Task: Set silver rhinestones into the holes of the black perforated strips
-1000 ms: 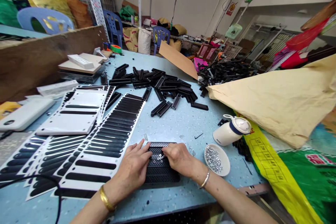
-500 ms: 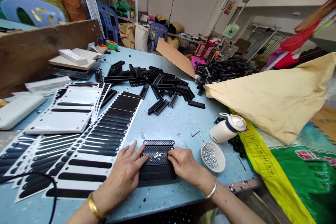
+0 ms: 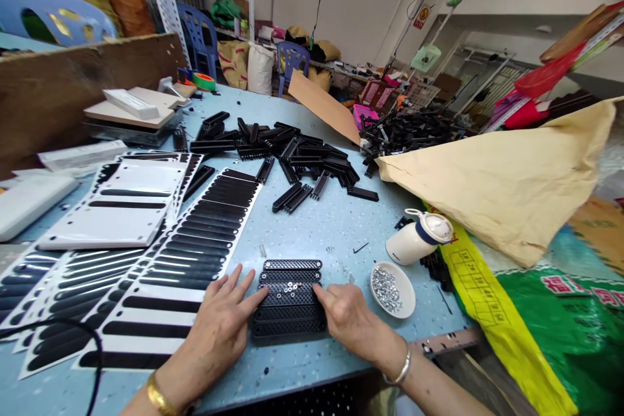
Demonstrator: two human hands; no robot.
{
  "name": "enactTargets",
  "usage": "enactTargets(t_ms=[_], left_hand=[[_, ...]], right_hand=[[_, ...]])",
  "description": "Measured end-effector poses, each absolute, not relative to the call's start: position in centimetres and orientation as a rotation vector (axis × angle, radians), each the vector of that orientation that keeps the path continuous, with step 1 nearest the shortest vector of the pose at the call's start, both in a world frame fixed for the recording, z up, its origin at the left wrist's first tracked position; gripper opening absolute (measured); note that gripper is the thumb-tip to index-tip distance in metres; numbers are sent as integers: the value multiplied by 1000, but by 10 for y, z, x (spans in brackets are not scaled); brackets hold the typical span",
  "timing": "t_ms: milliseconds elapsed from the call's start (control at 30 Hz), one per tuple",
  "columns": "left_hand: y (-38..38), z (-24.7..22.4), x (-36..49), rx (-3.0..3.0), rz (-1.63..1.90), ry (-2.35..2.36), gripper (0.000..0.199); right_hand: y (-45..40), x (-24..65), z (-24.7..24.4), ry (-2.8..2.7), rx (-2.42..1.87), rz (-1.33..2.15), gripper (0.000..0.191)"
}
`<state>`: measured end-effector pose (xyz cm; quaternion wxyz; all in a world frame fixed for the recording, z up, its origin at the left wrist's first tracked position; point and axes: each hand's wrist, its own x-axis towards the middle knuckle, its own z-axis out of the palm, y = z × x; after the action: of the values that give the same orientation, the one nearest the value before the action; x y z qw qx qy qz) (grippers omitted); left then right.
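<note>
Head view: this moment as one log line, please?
left hand: at left end of black strips; right hand: at right end; small rings: on strips; white bowl: beside right hand

Right fingers (image 3: 325, 299) partly hidden; white case (image 3: 34, 207) cut off.

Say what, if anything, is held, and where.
Left hand: nothing, open at the left end of the strips; right hand: at their right end, any hold hidden.

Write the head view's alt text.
A person's left hand and right hand touch opposite ends of black strips lined up on a blue table, with small silver rings on top. A white bowl of metal pieces stands to the right.
</note>
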<state>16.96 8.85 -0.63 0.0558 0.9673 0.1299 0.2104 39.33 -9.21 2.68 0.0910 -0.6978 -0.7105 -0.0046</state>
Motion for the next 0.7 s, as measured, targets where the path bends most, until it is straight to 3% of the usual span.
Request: enactTargets(t_ms=[367, 700], left_hand=[[86, -12, 166, 2895, 571, 421, 58], [89, -2, 159, 2972, 537, 432, 61]], right_hand=[[-90, 393, 32, -2128, -2110, 53, 27], [-95, 395, 14, -2092, -1984, -78, 29]])
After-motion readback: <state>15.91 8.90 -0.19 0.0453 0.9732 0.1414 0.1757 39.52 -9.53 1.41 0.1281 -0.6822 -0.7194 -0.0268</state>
